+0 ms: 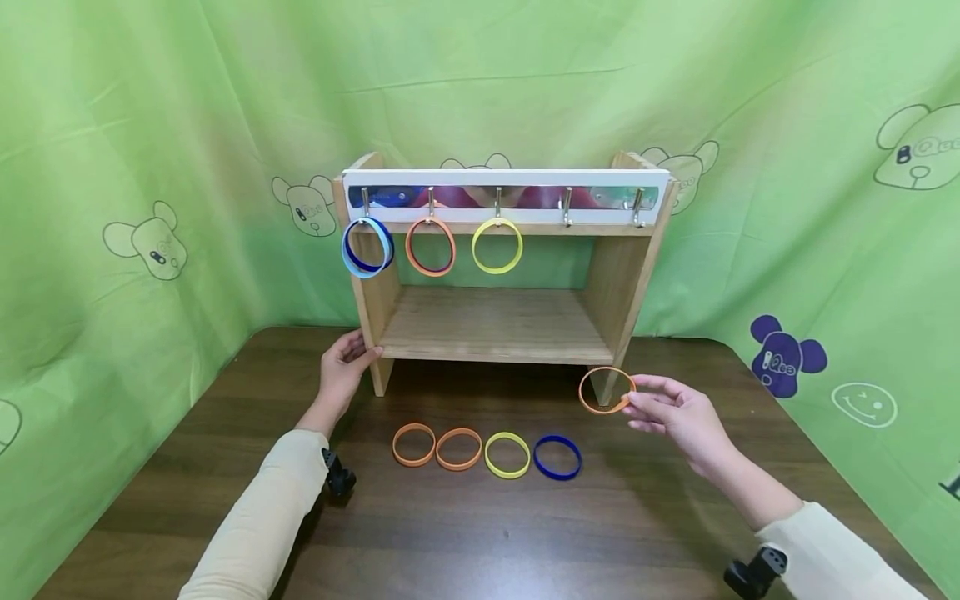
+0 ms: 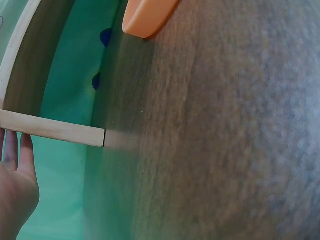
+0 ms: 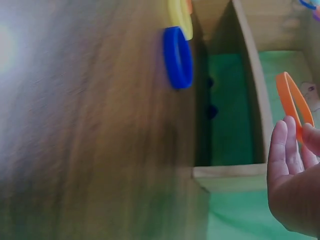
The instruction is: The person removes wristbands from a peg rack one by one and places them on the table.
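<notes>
A thin orange silicone wristband (image 1: 600, 411) is pinched between the thumb and fingers of my right hand (image 1: 678, 417), in front of the right leg of a wooden shelf rack (image 1: 495, 325). In the right wrist view the orange band stands up from the fingertips. My left hand (image 1: 342, 371) grips the rack's left side panel low down, thumb at the front and fingers along the outer side. From the rack's hooks hang light and dark blue bands (image 1: 367, 274), an orange band (image 1: 430, 273) with a darker one behind it, and a yellow band (image 1: 497, 271).
In a row on the brown table (image 1: 480, 542) lie two orange bands, left (image 1: 413, 463) and right (image 1: 459, 468), a yellow band (image 1: 507, 476) and a dark blue band (image 1: 557, 477). Two bare hooks, one (image 1: 567, 208) beside the other (image 1: 638, 208), are at the rack's right. Green curtain (image 1: 480, 83) surrounds the table.
</notes>
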`<state>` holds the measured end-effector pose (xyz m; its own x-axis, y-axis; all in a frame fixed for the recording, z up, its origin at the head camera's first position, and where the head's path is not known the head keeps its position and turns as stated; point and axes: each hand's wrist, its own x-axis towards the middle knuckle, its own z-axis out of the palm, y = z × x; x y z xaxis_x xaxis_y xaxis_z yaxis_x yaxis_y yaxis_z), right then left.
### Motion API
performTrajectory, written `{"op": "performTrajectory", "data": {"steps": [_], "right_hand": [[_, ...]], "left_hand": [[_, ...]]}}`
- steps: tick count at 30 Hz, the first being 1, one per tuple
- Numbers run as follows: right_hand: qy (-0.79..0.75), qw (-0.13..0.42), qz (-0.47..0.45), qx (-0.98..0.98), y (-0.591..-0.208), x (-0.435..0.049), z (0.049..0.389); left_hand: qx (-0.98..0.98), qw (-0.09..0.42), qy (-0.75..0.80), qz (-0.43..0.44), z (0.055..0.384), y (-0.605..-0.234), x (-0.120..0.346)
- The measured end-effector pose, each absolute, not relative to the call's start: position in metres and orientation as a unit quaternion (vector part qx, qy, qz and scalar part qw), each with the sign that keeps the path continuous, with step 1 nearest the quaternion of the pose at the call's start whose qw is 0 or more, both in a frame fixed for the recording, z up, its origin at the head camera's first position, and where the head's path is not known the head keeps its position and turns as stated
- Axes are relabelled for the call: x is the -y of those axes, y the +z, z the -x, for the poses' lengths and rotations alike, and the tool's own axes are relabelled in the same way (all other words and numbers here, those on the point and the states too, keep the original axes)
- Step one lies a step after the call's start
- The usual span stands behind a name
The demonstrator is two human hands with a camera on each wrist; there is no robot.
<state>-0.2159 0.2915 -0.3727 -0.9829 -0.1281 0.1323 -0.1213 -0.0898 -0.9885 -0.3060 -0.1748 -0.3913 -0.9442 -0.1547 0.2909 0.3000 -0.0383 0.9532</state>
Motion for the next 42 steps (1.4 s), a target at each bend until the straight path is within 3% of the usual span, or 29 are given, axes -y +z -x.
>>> {"op": "performTrajectory", "data": {"steps": [25,42], "right_hand": [[-0.688,0.109,0.024,-0.717,-0.414,-0.322,0.209],[-0.676,0.139,0.023,-0.723,-0.426,-0.319,0.207]], "left_hand": [[0.684,0.154,-0.712,0.045,0.304,-0.390,0.174],[0.685,0.157,-0.709,0.052,0.303,-0.389,0.173]]}}
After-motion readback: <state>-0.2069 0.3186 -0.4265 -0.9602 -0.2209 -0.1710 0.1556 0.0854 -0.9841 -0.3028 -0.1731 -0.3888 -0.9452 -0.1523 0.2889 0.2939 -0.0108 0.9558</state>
